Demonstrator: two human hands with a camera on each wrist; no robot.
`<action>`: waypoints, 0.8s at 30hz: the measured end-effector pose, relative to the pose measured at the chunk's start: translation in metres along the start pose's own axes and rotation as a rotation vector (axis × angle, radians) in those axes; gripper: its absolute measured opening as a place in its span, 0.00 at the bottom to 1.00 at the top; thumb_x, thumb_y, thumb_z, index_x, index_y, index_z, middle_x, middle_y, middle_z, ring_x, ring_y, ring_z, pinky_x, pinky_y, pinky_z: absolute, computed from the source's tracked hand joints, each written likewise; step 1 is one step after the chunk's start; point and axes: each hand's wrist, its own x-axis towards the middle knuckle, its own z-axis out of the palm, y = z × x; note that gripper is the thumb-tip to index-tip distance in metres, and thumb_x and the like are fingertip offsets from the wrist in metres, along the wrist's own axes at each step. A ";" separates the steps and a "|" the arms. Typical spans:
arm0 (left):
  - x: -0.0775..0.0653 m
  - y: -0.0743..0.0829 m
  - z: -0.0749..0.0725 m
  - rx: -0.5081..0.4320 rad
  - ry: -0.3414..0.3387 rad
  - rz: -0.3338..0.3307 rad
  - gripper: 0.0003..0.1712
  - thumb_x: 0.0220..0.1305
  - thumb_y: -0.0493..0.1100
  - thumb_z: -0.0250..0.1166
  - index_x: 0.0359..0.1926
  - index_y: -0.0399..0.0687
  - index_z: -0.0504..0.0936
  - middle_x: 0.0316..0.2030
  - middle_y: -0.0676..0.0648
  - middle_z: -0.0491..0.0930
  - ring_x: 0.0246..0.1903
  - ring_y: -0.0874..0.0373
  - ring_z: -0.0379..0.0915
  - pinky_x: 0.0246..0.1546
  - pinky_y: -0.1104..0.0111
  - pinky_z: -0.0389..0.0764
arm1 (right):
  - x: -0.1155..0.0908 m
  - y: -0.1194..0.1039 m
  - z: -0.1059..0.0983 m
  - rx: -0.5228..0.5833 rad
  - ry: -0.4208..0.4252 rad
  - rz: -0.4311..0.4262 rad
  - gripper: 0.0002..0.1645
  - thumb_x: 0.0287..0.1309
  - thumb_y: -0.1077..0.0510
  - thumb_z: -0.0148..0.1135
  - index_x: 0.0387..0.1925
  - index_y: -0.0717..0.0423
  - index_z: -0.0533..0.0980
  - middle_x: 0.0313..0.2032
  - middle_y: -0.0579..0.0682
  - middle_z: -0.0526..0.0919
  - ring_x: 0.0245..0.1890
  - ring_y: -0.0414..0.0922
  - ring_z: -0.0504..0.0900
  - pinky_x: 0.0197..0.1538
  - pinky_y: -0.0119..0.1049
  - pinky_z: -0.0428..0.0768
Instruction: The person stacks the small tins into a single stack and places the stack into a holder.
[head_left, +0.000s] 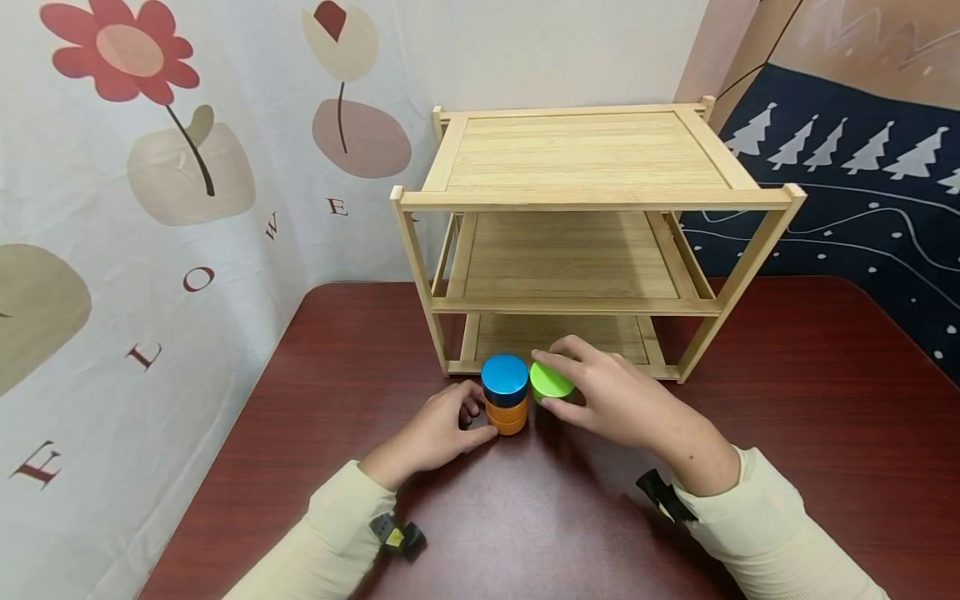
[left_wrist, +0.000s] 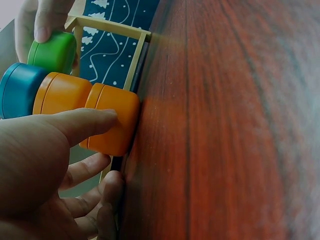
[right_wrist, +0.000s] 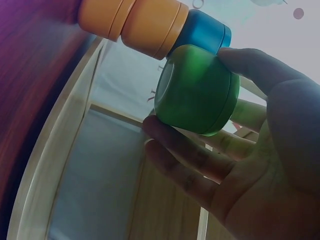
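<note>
Two orange jars stand one on the other on the table (head_left: 480,517), the lower orange jar (left_wrist: 125,102) at the bottom and the upper orange jar (left_wrist: 62,92) above it. On top of them is a blue jar (head_left: 505,377). My left hand (head_left: 431,429) holds the lower orange jar from the left, thumb along its near side and fingers behind. Right of the stack, my right hand (head_left: 618,400) grips a green jar (head_left: 551,382) between thumb and fingers. The green jar is off the table, beside the blue one, its bottom visible in the right wrist view.
A three-tier wooden rack (head_left: 592,200) stands just behind the jars, its bottom shelf (head_left: 558,333) close to them. Printed cloth (head_left: 225,133) hangs along the left and back of the table, and dark tree-patterned cloth (head_left: 847,192) on the right.
</note>
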 end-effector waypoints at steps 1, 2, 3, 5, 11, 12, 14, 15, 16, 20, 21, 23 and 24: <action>0.000 0.000 0.000 0.000 0.000 0.000 0.23 0.57 0.47 0.74 0.49 0.42 0.77 0.36 0.48 0.78 0.35 0.61 0.73 0.39 0.68 0.76 | 0.000 0.000 0.000 0.000 0.001 -0.001 0.33 0.62 0.46 0.67 0.66 0.52 0.73 0.58 0.52 0.76 0.36 0.43 0.83 0.39 0.37 0.81; 0.000 0.000 0.000 -0.001 0.000 0.001 0.23 0.57 0.47 0.74 0.49 0.42 0.77 0.36 0.48 0.78 0.35 0.61 0.73 0.39 0.68 0.76 | 0.000 0.000 0.000 -0.002 0.003 -0.001 0.33 0.62 0.46 0.67 0.66 0.52 0.73 0.58 0.52 0.76 0.36 0.44 0.83 0.39 0.37 0.81; 0.000 0.000 0.000 -0.001 0.000 0.001 0.23 0.57 0.47 0.74 0.49 0.42 0.77 0.36 0.48 0.78 0.35 0.61 0.74 0.39 0.68 0.76 | 0.000 0.000 0.000 -0.002 0.004 -0.002 0.33 0.62 0.46 0.67 0.66 0.52 0.73 0.58 0.52 0.76 0.36 0.44 0.83 0.39 0.37 0.81; 0.000 0.000 0.000 -0.002 -0.001 -0.002 0.23 0.57 0.47 0.74 0.49 0.43 0.77 0.36 0.48 0.79 0.36 0.61 0.74 0.40 0.68 0.76 | 0.000 0.000 0.000 -0.005 0.007 -0.005 0.33 0.62 0.46 0.67 0.66 0.52 0.73 0.58 0.52 0.76 0.36 0.43 0.83 0.39 0.37 0.81; 0.000 -0.001 0.000 -0.005 -0.004 -0.008 0.23 0.57 0.47 0.74 0.49 0.42 0.77 0.37 0.48 0.79 0.36 0.60 0.74 0.40 0.67 0.76 | -0.001 0.000 -0.002 -0.007 0.009 -0.003 0.33 0.62 0.46 0.68 0.66 0.52 0.73 0.57 0.51 0.76 0.35 0.43 0.83 0.38 0.36 0.81; 0.000 -0.001 0.000 -0.005 -0.004 -0.009 0.23 0.57 0.47 0.74 0.49 0.43 0.77 0.37 0.48 0.79 0.36 0.60 0.74 0.40 0.67 0.77 | -0.001 0.000 -0.002 -0.008 0.009 -0.003 0.33 0.62 0.46 0.68 0.66 0.52 0.73 0.57 0.51 0.76 0.35 0.43 0.82 0.38 0.36 0.81; 0.000 0.000 0.000 -0.006 -0.004 -0.010 0.23 0.57 0.47 0.74 0.49 0.43 0.77 0.37 0.48 0.78 0.36 0.60 0.74 0.40 0.67 0.77 | -0.001 0.000 -0.002 -0.009 0.008 -0.001 0.33 0.62 0.46 0.67 0.66 0.51 0.73 0.57 0.51 0.76 0.34 0.43 0.82 0.37 0.35 0.80; 0.000 0.000 0.000 -0.007 -0.003 -0.010 0.23 0.57 0.47 0.74 0.49 0.42 0.77 0.37 0.48 0.78 0.36 0.60 0.74 0.40 0.67 0.77 | -0.001 0.000 -0.002 -0.010 0.007 -0.001 0.33 0.62 0.46 0.67 0.66 0.51 0.73 0.57 0.51 0.76 0.34 0.43 0.82 0.37 0.35 0.80; 0.000 0.000 0.000 -0.008 -0.003 -0.010 0.23 0.57 0.47 0.74 0.49 0.42 0.77 0.37 0.48 0.78 0.36 0.60 0.74 0.40 0.67 0.77 | -0.001 0.000 -0.003 -0.010 0.007 0.000 0.33 0.62 0.46 0.67 0.66 0.51 0.73 0.57 0.51 0.76 0.33 0.42 0.82 0.37 0.35 0.80; 0.000 0.000 0.000 -0.012 -0.004 -0.009 0.23 0.57 0.46 0.74 0.49 0.42 0.77 0.36 0.48 0.78 0.36 0.60 0.74 0.40 0.67 0.77 | -0.001 -0.001 -0.003 -0.009 0.009 -0.001 0.33 0.62 0.46 0.67 0.66 0.51 0.73 0.57 0.51 0.76 0.33 0.42 0.82 0.36 0.35 0.79; 0.000 0.000 0.000 -0.014 -0.004 -0.010 0.23 0.57 0.46 0.74 0.49 0.43 0.77 0.36 0.48 0.78 0.36 0.60 0.74 0.40 0.67 0.76 | -0.001 -0.001 -0.004 -0.012 0.011 -0.002 0.33 0.62 0.46 0.67 0.66 0.51 0.73 0.57 0.51 0.76 0.32 0.42 0.81 0.36 0.35 0.79; 0.000 0.000 0.000 -0.013 -0.004 -0.012 0.23 0.57 0.47 0.74 0.49 0.43 0.77 0.36 0.48 0.78 0.36 0.60 0.74 0.40 0.67 0.76 | -0.001 -0.001 -0.004 -0.013 0.012 -0.003 0.33 0.62 0.46 0.67 0.66 0.51 0.73 0.57 0.51 0.76 0.32 0.42 0.81 0.36 0.35 0.79; 0.000 0.000 0.000 -0.012 -0.004 -0.012 0.22 0.58 0.47 0.74 0.49 0.43 0.77 0.36 0.48 0.78 0.36 0.60 0.74 0.40 0.68 0.76 | -0.001 -0.001 -0.004 -0.014 0.013 -0.004 0.33 0.62 0.46 0.67 0.66 0.51 0.73 0.57 0.51 0.76 0.32 0.42 0.81 0.36 0.35 0.79</action>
